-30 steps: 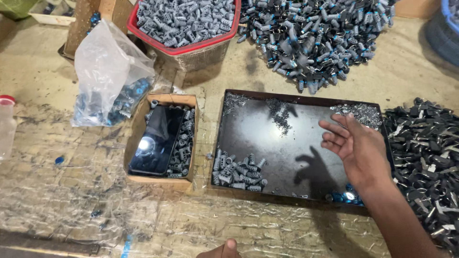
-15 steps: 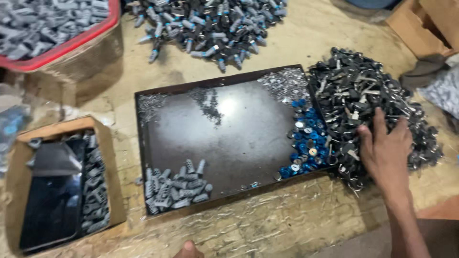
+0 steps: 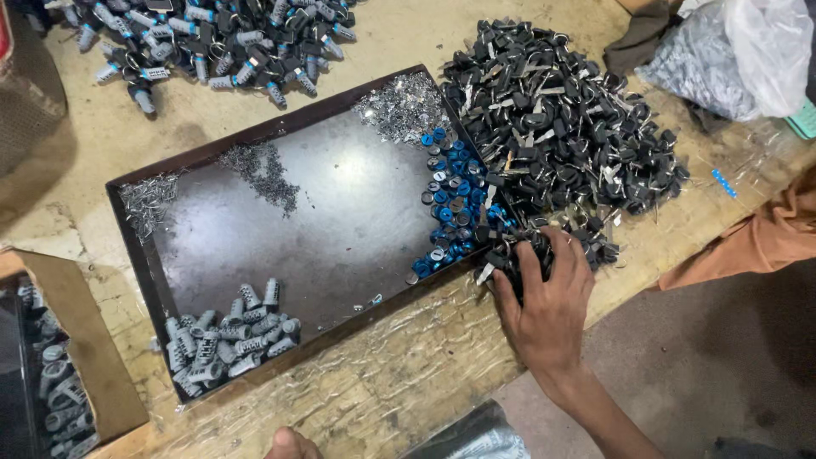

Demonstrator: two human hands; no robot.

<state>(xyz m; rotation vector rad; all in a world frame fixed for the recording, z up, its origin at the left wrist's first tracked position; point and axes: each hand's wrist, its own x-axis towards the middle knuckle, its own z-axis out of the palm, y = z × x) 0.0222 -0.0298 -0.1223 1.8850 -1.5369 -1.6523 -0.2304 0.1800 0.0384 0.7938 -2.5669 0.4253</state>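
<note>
My right hand (image 3: 548, 310) lies palm down at the near edge of a big pile of black-headed keys (image 3: 561, 127), its fingers curled around a clump of them beside the tray's right corner. The dark rectangular tray (image 3: 340, 221) holds blue round caps (image 3: 450, 208) along its right side, grey ribbed cylinders (image 3: 229, 336) in the near left corner and small heaps of shiny metal bits (image 3: 404, 106) at the far edge. Only a small part of my left hand (image 3: 289, 444) shows at the bottom edge; its fingers are hidden.
A heap of grey and black lock cylinders (image 3: 221, 38) lies beyond the tray. A cardboard box (image 3: 64, 365) with more grey cylinders stands at the left. A clear plastic bag (image 3: 731, 55) of grey parts sits at the far right, orange cloth (image 3: 756, 242) below it.
The view has swung right and come closer. My right hand moved from over the tray to the key pile and then closed on a clump at its near edge.
</note>
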